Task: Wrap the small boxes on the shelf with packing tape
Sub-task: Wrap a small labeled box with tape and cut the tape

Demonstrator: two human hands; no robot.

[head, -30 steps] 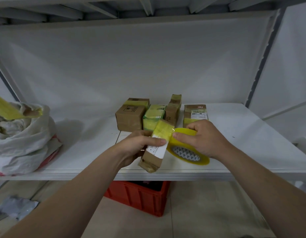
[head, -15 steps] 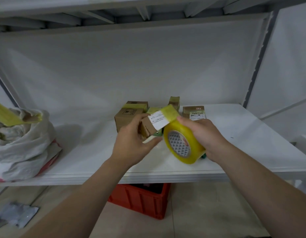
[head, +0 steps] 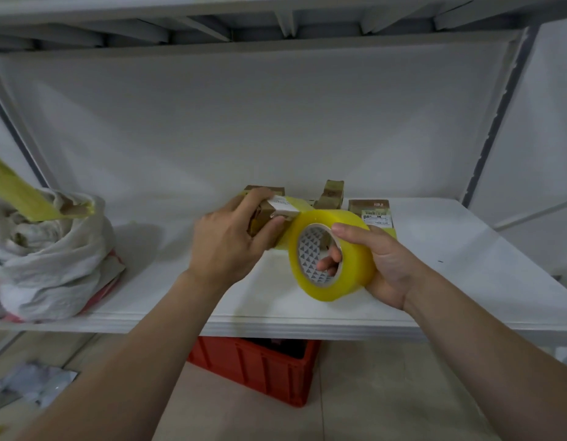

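My left hand [head: 226, 241] grips a small brown cardboard box [head: 269, 218] with a white label, held above the white shelf [head: 466, 275]. My right hand [head: 380, 265] holds a yellow roll of packing tape [head: 329, 249], fingers through its core and thumb over the top. A strip of yellow tape runs from the roll onto the box. Behind my hands, other small boxes stand on the shelf: a labelled one [head: 372, 211] at right, a narrow upright one [head: 331, 194], and one partly hidden behind my left hand.
A white cloth bag [head: 50, 253] with a yellow-taped piece sticking out sits at the shelf's left end. A red plastic crate [head: 256, 367] stands on the floor under the shelf. Another shelf board hangs overhead, and a grey upright post [head: 495, 116] stands at right.
Both hands lifted the box and roll off the shelf. My left hand turned the box and shifted its grip, and the roll swung upright as tape was drawn around the box.
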